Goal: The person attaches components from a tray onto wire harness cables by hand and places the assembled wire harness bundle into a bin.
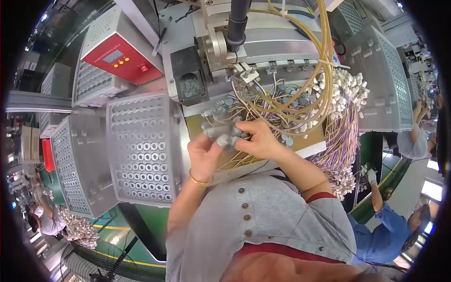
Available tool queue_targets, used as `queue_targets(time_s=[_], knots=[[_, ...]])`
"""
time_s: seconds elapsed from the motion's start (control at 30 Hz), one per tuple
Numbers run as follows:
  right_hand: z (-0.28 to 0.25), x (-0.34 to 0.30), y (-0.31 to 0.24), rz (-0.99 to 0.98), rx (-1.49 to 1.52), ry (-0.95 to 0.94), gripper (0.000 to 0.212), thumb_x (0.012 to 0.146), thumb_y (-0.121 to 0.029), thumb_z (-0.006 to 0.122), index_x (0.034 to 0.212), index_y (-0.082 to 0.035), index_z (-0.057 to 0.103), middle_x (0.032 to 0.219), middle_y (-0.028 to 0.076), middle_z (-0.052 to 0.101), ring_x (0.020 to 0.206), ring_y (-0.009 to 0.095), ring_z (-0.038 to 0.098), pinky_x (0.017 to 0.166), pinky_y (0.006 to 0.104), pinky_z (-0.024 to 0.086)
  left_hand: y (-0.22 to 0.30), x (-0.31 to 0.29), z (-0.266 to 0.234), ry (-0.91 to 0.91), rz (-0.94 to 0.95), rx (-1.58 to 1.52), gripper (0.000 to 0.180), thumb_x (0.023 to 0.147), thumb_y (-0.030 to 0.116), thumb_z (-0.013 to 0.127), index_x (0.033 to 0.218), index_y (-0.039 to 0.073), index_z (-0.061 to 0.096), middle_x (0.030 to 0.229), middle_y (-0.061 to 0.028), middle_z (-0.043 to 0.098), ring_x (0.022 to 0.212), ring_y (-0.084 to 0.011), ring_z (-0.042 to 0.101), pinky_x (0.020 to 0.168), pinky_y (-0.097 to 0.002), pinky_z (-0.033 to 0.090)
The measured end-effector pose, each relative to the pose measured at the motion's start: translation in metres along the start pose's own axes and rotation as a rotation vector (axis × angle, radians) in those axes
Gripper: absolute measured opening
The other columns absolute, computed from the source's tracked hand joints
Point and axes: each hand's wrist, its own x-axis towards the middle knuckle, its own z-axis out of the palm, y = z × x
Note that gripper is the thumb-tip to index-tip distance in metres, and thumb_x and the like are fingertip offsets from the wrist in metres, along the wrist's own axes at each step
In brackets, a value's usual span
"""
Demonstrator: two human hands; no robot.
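Note:
My left hand (205,155) and my right hand (259,139) meet over the near edge of the bench, both closed in a pinch. Pale coverings sit on some fingertips. Small grey parts (237,128) show between the fingers, too blurred to name. Just beyond lie clear plastic pieces (219,113) and a tangle of purple, yellow and white wires (253,101) with grey round ends (303,99). A metal machine (272,49) stands behind them, and a black box (191,89) holding clear bits is at its left.
Left of my hands stands a grey tray (146,123) with rows of metal rings. Beyond it is a red-fronted control box (115,57). Long wire bundles with white connectors (346,96) hang at the bench's right, before a grey crate (376,80). A co-worker in blue (387,235) is at lower right.

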Motion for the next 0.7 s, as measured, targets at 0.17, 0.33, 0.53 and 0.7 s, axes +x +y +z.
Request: queue_targets(time_s=[0.17, 0.33, 0.53, 0.7], knots=[[0.004, -0.003, -0.014, 0.081, 0.171, 0.197, 0.012, 0.073, -0.004, 0.055, 0.084, 0.000, 0.052, 0.066, 0.001, 0.054, 0.059, 0.004, 0.044, 0.050, 0.0211, 0.037, 0.010, 0.005, 0.010, 0.091, -0.203, -0.498, 0.025, 0.081, 0.011, 0.053, 0.103, 0.000, 0.052, 0.086, -0.0063, 0.059, 0.063, -0.0122, 0.054, 0.049, -0.0226, 0.040], [-0.014, -0.005, -0.011, 0.260, 0.433, 0.027, 0.015, 0.075, -0.008, 0.056, 0.088, 0.000, 0.054, 0.070, 0.002, 0.057, 0.063, 0.004, 0.049, 0.053, 0.0213, 0.040, 0.008, 0.004, 0.024, -0.090, -0.251, -0.538, 0.038, 0.080, 0.011, 0.053, 0.115, 0.001, 0.044, 0.097, -0.0089, 0.055, 0.068, -0.0138, 0.055, 0.055, -0.0237, 0.044], [-0.061, -0.011, 0.013, -0.060, 0.259, 0.878, 0.019, 0.072, -0.016, 0.060, 0.077, 0.000, 0.054, 0.058, -0.001, 0.050, 0.049, 0.006, 0.045, 0.043, 0.0216, 0.036, -0.044, -0.014, 0.039, -0.418, 0.045, 0.502, 0.042, 0.072, 0.012, 0.058, 0.110, 0.002, 0.046, 0.082, -0.0071, 0.056, 0.069, -0.0200, 0.056, 0.057, -0.0311, 0.046], [-0.082, 0.008, 0.016, 0.236, 0.505, 1.254, 0.009, 0.070, -0.007, 0.056, 0.069, 0.000, 0.050, 0.056, 0.002, 0.050, 0.047, 0.006, 0.047, 0.041, 0.0198, 0.036, -0.060, -0.018, 0.039, -0.434, 0.349, 0.791, 0.033, 0.066, 0.013, 0.063, 0.098, 0.006, 0.058, 0.072, -0.0109, 0.056, 0.056, -0.0266, 0.053, 0.057, -0.0346, 0.044]])
